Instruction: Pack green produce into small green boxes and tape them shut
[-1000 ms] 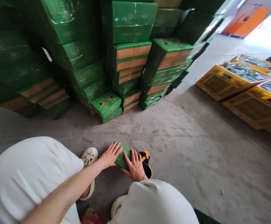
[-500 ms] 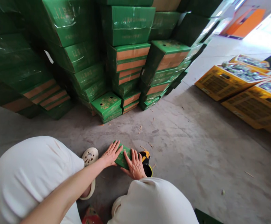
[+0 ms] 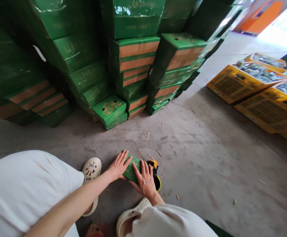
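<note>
Both hands, left hand (image 3: 119,165) and right hand (image 3: 145,179), lie flat with fingers spread on a small flat green cardboard box (image 3: 131,169) on the grey concrete floor (image 3: 207,158), just beside a black-and-yellow tape dispenser (image 3: 155,172).

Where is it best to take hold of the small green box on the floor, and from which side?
Probably by its two long edges, from above. The small green box lies flat and low on the concrete floor, the left hand and right hand pressing its top, so only the edges offer a grip.
</note>
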A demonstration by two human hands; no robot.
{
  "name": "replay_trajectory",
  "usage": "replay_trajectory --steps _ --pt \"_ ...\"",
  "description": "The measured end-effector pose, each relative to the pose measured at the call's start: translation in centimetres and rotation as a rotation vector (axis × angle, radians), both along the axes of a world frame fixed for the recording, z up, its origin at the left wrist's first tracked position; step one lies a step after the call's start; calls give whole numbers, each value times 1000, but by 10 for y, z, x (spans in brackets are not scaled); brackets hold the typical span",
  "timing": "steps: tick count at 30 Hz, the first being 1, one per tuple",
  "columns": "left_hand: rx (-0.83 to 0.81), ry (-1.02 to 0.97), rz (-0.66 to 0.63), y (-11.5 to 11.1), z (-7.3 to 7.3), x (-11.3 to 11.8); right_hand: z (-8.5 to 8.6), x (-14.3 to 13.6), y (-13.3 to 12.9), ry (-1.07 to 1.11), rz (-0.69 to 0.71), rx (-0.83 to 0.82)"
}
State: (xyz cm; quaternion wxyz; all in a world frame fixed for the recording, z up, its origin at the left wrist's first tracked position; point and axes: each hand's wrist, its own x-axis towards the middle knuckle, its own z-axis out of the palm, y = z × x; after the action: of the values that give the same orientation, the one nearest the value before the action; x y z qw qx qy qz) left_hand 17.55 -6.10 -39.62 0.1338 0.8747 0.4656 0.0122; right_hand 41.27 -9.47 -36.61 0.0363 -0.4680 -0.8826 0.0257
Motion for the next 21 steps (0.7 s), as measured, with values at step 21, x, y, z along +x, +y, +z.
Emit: replay_trajectory --steps 21 --pt "-222 -393 -74 31 1 -61 -6 -33 10 30 -6 -44"
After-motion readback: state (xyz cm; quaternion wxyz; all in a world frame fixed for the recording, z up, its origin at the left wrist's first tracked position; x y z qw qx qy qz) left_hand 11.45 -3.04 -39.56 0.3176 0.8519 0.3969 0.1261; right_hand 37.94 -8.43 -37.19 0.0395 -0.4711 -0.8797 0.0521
